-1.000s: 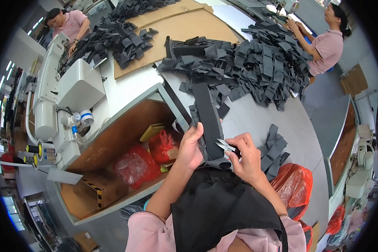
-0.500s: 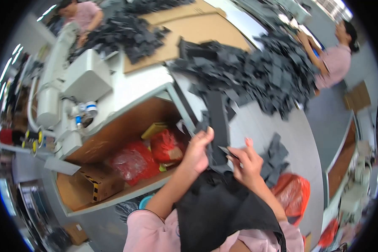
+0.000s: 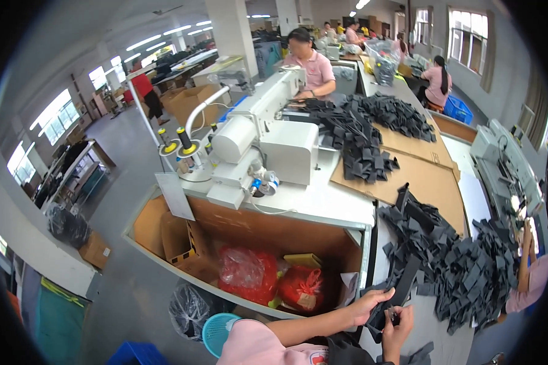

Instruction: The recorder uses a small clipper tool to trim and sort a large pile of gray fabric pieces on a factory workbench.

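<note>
My left hand [image 3: 369, 305] is closed on a dark grey fabric strip [image 3: 405, 281], thumb on top, at the lower right. The strip slants up and away toward the heap. Close beside it, my right hand [image 3: 398, 328] is closed with its fingers bent around a small metal tool [image 3: 394, 314] that is mostly hidden, so its exact kind cannot be told. The tool is near the strip's lower part. Just beyond both hands lies a large heap of dark grey fabric pieces [image 3: 469, 283] on the table.
A white industrial sewing machine [image 3: 286, 146] stands ahead. Below it, an open wooden compartment [image 3: 274, 240] holds red plastic bags [image 3: 246, 274]. A turquoise basket [image 3: 219, 333] is beside my left arm. Across the table sits a co-worker [image 3: 313, 70]; another person's arms [image 3: 528, 267] work at right.
The view has swung up and to the left, so my hands now appear lower right. The strip is still in my left hand and the small tool in my right.
</note>
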Demonstrator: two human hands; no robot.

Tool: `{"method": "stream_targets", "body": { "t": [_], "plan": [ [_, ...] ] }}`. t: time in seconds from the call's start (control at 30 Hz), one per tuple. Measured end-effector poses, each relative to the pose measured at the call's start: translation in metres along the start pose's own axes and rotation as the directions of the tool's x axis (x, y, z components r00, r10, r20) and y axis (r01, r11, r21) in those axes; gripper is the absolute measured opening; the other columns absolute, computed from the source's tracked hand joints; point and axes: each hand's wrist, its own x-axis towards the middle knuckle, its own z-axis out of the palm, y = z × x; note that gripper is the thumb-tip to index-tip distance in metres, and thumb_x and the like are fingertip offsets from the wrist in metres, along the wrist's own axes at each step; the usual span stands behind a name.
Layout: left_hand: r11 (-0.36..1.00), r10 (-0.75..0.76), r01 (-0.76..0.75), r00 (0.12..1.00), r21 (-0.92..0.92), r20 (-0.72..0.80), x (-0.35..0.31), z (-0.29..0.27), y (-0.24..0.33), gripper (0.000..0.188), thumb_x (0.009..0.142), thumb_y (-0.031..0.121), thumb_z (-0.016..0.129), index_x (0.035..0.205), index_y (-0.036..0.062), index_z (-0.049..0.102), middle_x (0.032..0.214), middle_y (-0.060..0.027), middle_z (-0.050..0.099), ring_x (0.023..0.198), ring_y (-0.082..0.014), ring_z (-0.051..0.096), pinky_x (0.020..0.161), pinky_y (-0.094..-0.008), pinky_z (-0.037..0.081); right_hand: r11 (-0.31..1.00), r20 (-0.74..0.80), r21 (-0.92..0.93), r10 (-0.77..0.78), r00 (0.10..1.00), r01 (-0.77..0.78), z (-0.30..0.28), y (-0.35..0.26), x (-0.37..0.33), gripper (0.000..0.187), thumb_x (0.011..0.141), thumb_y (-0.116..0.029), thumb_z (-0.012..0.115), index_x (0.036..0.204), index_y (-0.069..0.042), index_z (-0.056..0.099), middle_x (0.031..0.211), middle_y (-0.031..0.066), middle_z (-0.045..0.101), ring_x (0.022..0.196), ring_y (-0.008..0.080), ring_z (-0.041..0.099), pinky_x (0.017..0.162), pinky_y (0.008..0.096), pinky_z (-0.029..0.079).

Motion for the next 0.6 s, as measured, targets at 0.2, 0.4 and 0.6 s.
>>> {"method": "stream_targets", "body": {
  "t": [0.2,0.4,0.6],
  "plan": [
    [0.994,0.104,-0.104,0.995,0.021,0.003,-0.028,0.022,0.023,0.044,0.092,0.034,0.049,0.119,-0.0014,0.053,0.116,-0.0072,0.059,0.101,-0.013,0.057,0.089,-0.0271,0.044,0.985,0.262,0.14,0.064,0.963,-0.104,-0.017,-0.02,-0.011,0.012,0.067,0.004,0.064,0.069,-0.001,0.053,0.064,0.0037,0.042,0.057,0.0147,0.042,0.052,0.0266,0.031],
    [0.968,0.217,-0.21,0.976,0.136,-0.033,-0.024,0.032,0.017,0.036,0.093,0.033,0.049,0.106,0.0012,0.06,0.101,-0.0047,0.063,0.093,-0.0112,0.058,0.084,-0.0258,0.044,0.92,0.115,0.218,0.306,0.945,-0.325,-0.005,-0.033,-0.001,0.014,0.074,0.003,0.064,0.086,-0.003,0.061,0.073,0.0036,0.056,0.065,0.0091,0.051,0.062,0.0245,0.04],
    [0.928,0.365,-0.34,0.912,0.155,-0.188,-0.037,0.054,0.059,0.038,0.093,0.032,0.047,0.107,-0.0012,0.059,0.101,-0.0085,0.063,0.089,-0.0149,0.06,0.08,-0.0297,0.048,0.999,0.447,0.032,-0.051,0.893,0.041,0.003,-0.036,-0.013,0.028,0.07,-0.006,0.065,0.097,-0.012,0.064,0.083,0.004,0.064,0.073,0.0216,0.063,0.078,0.0336,0.046]
  ]
}}
